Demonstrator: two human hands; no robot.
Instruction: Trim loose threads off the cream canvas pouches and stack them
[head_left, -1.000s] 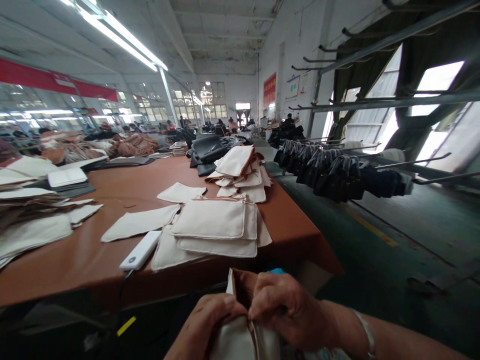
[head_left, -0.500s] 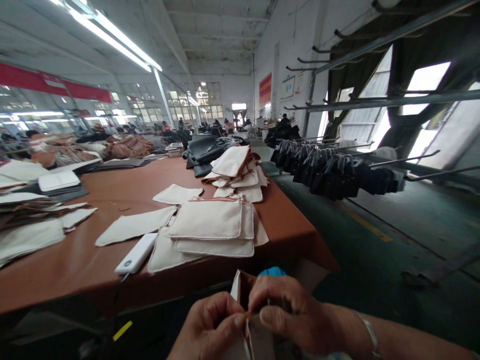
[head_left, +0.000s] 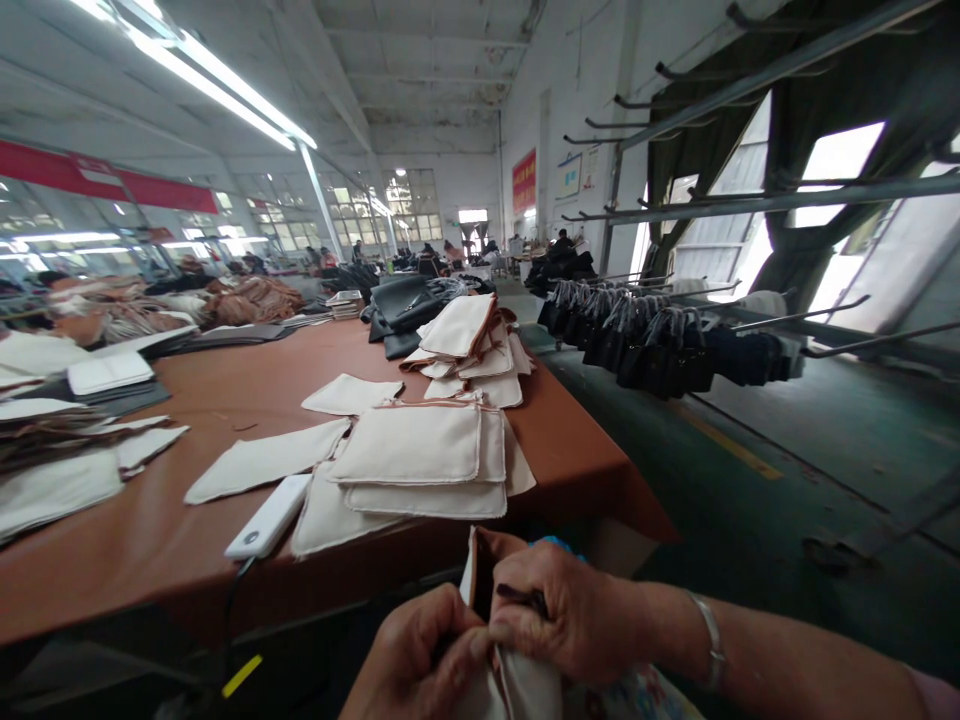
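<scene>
Cream pouch [head_left: 534, 684], bottom centre, was pinched by left hand [head_left: 421, 650] and right hand [head_left: 574, 610], thumbs brought closer, seemingly securing it better.

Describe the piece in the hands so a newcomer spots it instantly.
Start at the brown table; look below its near edge. There the left hand and right hand hold a cream piece showing brown inside. Unlike the stacked cream pieces, it is off the table.
</scene>
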